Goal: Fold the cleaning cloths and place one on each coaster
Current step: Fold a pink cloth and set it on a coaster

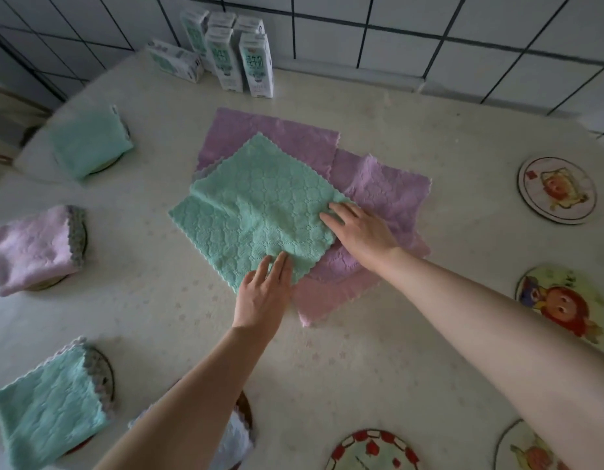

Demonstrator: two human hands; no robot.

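A green cloth [256, 212] lies spread flat on top of a pile of purple and pink cloths [385, 195] in the middle of the table. My left hand [263, 293] rests flat on its near corner, fingers straight. My right hand [358, 228] presses flat on its right corner. On the left, folded cloths sit on coasters: a green one [90, 140], a pink one [33, 245], and another green one [53, 408]. A white folded cloth [233, 442] shows partly under my left forearm. Bare picture coasters lie at right [558, 189], [565, 300] and near the front [371, 449], [521, 449].
Several milk cartons [239, 56] and a small box [175, 61] stand at the back of the table against the tiled wall [429, 28]. The pale tablecloth [327, 368] shows between the pile and the near coasters.
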